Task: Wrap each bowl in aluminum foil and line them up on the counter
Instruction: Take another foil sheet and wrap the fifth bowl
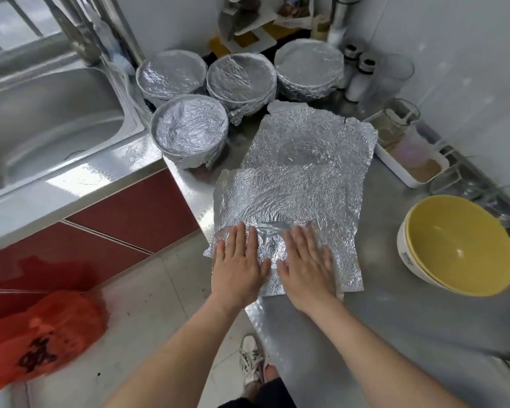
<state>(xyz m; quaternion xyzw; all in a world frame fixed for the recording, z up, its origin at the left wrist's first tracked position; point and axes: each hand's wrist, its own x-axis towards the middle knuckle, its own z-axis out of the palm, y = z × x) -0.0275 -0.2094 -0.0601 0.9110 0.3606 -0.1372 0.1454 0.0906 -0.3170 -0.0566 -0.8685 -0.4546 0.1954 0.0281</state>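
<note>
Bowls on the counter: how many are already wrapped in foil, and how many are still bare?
Foil-wrapped bowls: 4
Bare yellow bowl: 1 (a second may be nested beneath it; cannot tell)
Total: 5

Bright, soft daylight lay evenly, strongest by the window (9,28) far left. Glare streaked the steel counter (186,184) beside the sink (42,119); the foil (292,187) glittered. Shadows were faint. Edges bowed, and the near-left orange bag (39,334) was blurred.
</note>
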